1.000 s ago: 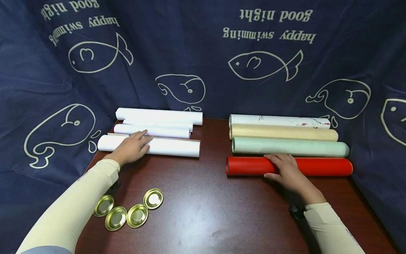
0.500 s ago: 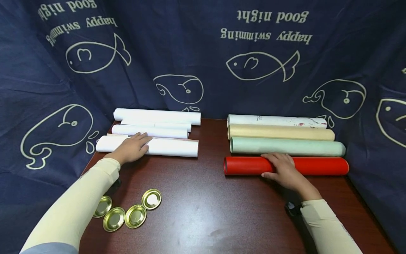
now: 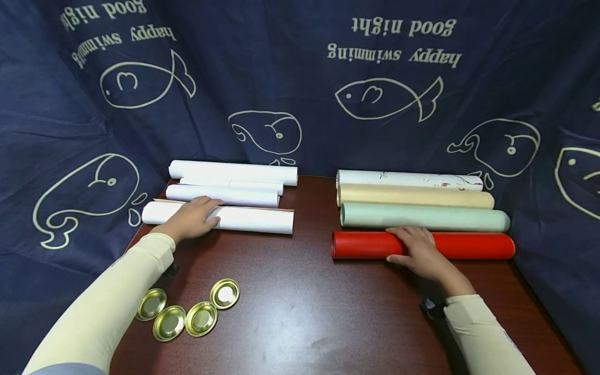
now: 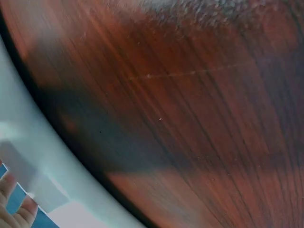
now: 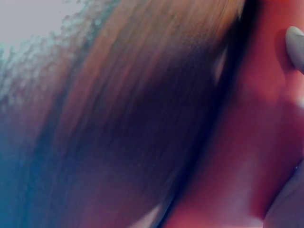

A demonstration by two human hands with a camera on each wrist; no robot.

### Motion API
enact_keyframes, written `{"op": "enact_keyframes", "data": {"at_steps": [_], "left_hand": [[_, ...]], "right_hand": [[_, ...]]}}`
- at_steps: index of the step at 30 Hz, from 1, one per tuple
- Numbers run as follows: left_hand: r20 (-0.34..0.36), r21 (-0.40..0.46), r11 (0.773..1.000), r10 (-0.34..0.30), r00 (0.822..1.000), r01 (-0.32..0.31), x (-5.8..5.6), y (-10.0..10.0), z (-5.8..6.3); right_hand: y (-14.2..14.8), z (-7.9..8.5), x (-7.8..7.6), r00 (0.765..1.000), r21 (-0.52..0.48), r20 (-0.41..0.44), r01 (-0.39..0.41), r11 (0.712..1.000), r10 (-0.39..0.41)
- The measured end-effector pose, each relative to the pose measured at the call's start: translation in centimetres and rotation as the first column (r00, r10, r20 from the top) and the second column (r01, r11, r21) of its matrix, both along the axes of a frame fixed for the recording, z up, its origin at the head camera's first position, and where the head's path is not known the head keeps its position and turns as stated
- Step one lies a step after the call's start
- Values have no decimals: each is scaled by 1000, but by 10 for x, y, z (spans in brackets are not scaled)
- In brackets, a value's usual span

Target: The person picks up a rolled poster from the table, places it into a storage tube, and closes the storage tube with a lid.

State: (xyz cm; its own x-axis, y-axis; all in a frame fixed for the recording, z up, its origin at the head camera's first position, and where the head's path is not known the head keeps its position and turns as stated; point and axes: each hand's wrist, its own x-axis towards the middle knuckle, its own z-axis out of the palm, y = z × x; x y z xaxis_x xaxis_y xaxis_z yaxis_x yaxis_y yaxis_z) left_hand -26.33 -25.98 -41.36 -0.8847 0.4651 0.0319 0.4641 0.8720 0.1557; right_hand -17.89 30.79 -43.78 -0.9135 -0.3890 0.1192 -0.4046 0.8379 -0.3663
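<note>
My left hand (image 3: 191, 217) grips the nearest white paper roll (image 3: 255, 220) at left, its fingers reaching over the top to the back edge. Low in the left wrist view, fingertips (image 4: 27, 208) show at the paper's edge. On the right, my right hand (image 3: 419, 252) holds a shiny red paper roll (image 3: 473, 246) across its middle, thumb at the near side and fingers over the top. The right wrist view is blurred but shows the red roll (image 5: 242, 142) and a fingertip (image 5: 295, 46) against it. Both rolls lie on the table.
Behind the left hand lie more white rolls (image 3: 234, 195). Beyond the red roll are a pale green roll (image 3: 422, 216), a beige roll (image 3: 412, 196) and a patterned white roll (image 3: 403, 179). Several gold dishes (image 3: 201, 319) sit by the left forearm. A navy curtain (image 3: 309, 62) hangs behind.
The nearest white roll has shifted slightly toward me under my left hand, widening the gap to the roll behind. My right hand and the red roll stay put.
</note>
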Motion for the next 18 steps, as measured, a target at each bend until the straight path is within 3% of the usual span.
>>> {"op": "enact_keyframes", "data": {"at_steps": [4,10,18], "left_hand": [[-23,-18,1000,-1,1000,0,2,-2,1],[-35,-42,999,-33,999,32,11,-1,1],[-146,12,998,-56,988,58,19,-6,-7]], "right_hand": [[-2,2,1,1000,15,-18,2,1000,-2],[-5,3,9,997,143,-71,8,990,2],[-2,7,14,984,244,-149,-61,968,100]]}}
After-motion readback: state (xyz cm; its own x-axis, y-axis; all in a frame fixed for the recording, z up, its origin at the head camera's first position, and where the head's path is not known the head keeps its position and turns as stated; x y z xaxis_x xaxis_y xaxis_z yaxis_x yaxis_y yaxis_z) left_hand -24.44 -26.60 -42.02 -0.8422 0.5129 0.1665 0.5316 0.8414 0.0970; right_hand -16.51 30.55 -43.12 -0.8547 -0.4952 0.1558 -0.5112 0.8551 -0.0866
